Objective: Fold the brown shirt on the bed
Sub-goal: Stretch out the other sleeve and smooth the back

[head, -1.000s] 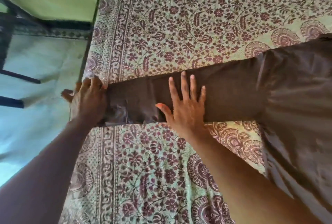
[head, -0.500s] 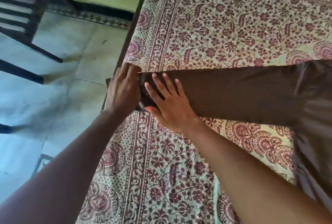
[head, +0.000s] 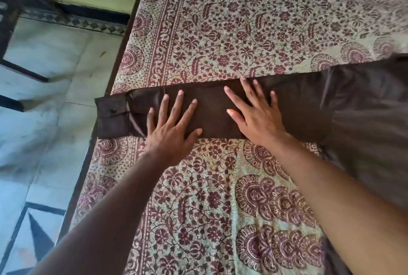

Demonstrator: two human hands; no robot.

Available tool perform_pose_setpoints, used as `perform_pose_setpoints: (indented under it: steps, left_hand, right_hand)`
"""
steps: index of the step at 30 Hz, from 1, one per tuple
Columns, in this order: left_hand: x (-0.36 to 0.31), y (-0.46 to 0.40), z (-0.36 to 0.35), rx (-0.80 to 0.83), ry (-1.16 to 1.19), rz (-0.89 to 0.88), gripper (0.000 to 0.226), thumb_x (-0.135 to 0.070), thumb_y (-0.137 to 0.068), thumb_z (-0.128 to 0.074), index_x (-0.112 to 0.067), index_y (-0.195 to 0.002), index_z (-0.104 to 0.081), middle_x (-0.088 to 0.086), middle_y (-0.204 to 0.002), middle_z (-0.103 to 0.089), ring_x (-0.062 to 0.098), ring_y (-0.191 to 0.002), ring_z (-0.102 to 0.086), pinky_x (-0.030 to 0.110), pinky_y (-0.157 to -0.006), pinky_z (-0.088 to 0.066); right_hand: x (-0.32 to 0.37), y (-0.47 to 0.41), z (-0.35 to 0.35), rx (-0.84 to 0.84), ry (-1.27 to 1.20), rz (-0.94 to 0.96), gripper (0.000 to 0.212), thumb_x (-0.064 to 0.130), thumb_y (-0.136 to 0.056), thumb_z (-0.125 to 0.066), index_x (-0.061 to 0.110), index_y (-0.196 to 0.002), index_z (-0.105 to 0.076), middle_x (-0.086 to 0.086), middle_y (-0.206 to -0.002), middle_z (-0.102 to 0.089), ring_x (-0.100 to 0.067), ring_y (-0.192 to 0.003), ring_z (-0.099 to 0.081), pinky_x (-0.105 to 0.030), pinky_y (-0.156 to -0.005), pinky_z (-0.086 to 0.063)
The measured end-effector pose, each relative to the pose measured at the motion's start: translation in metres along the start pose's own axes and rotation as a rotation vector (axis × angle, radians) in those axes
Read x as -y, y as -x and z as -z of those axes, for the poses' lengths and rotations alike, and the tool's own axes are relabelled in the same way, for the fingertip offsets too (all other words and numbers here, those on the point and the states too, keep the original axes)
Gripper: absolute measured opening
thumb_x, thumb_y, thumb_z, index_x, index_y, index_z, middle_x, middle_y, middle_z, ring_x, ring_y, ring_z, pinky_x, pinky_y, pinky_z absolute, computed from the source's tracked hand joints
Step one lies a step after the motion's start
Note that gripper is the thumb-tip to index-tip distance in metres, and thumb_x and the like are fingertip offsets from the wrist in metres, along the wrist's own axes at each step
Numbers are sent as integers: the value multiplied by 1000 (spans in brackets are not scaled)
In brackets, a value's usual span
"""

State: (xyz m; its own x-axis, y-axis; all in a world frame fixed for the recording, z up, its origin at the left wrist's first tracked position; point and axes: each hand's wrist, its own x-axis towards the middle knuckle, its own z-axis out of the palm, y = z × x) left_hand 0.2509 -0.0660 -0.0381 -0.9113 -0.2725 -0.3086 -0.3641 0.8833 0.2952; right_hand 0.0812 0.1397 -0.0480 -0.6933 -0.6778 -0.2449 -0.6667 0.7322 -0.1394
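Under both palms: one sleeve (head: 212,109) of the brown shirt (head: 371,124), stretched flat across the patterned bedspread (head: 242,32). Left hand (head: 172,129) spread, fingers straight, pressing the sleeve just inboard of the cuff (head: 111,115); nothing gripped. Right hand (head: 256,115) likewise flat and splayed, pressing mid-sleeve, just beside the left hand but not touching it; nothing gripped either. Sleeve long axis crosswise to both forearms, cuff end off to the left of the left hand, shoulder end off to the right of the right hand. Cuff with its button (head: 114,111) overhanging the bed edge above the tiled floor (head: 44,142). Shirt body bunched and blurred beyond the right hand, lower part out of frame; lie of the other sleeve cannot be told. Judged step: smoothing the sleeve ahead of a fold. Left hand nearer the cuff, so likely the one to take that end; fold direction then rightward along the sleeve axis, toward the body, with the right hand placed to pin the crease line. Risk: overhanging cuff slipping down off the edge once pressure lifts
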Motion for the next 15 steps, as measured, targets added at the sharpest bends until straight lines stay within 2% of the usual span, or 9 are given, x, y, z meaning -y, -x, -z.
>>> perform_pose_setpoints:
  steps: [2,4,5,7,9,10,12,13,15]
  left_hand:
    - [-5,-3,1,49,-6,83,79,-72,-93,-28,-52,-160,8,-15,-170,28,30,-157,27,68,-124,8]
    - [-27,-8,11,54,0,195,82,-61,-94,-43,-45,-163,-2,-8,-173,20,36,-157,24,71,-120,12]
    - [-45,-11,15,19,-18,255,81,-50,-95,-50,-36,-164,-10,-1,-175,12,39,-158,20,71,-121,11]
    - [-87,-19,21,-42,-50,286,81,-31,-92,-56,-18,-163,-18,8,-175,2,38,-160,13,66,-125,5]
    - [-138,-31,18,-61,15,97,75,-20,-94,-52,-12,-162,-22,9,-175,-3,32,-161,6,59,-128,-5]
    - [-163,-38,13,-49,74,-29,72,-17,-95,-49,-11,-162,-23,8,-175,-5,28,-162,2,56,-129,-9]
    - [-206,-55,-4,29,154,-206,72,-17,-96,-48,-14,-164,-22,3,-176,-4,23,-162,0,52,-129,-13]
    - [-224,-63,-13,88,172,-239,75,-21,-97,-51,-17,-165,-20,0,-176,-1,22,-162,3,54,-129,-12]
    - [-247,-77,-30,194,160,-217,88,-41,-96,-61,-29,-166,-11,-7,-175,14,25,-161,16,63,-127,-2]
  right_hand:
    - [-39,13,3,4,-1,-199,66,75,-99,-20,57,-157,7,7,-173,12,-27,-160,5,-68,-122,-7]
    - [-71,22,7,16,-67,-368,69,77,-98,-20,55,-157,7,6,-172,14,-30,-160,8,-67,-122,-4]
    - [-80,24,11,17,-94,-393,69,75,-99,-21,52,-159,5,4,-173,13,-32,-159,6,-66,-123,-5]
    - [-90,29,17,-40,-60,-284,67,66,-103,-20,41,-163,-3,-3,-174,5,-35,-159,-1,-65,-124,-11]
    - [-101,39,20,-119,-1,-145,65,54,-106,-23,28,-164,-14,-9,-173,-3,-34,-159,-10,-63,-123,-17]
    - [-110,45,18,-148,2,-137,64,49,-106,-25,23,-164,-19,-10,-173,-6,-32,-159,-12,-61,-124,-19]
    - [-132,57,12,-178,-58,-249,63,46,-106,-24,17,-163,-25,-11,-173,-9,-32,-158,-14,-60,-123,-21]
    - [-148,64,9,-167,-91,-315,64,48,-106,-21,18,-163,-24,-11,-173,-9,-33,-158,-15,-61,-123,-22]
    - [-183,83,-1,-128,-78,-393,63,56,-105,-21,32,-163,-18,-6,-173,-6,-34,-158,-13,-64,-122,-20]
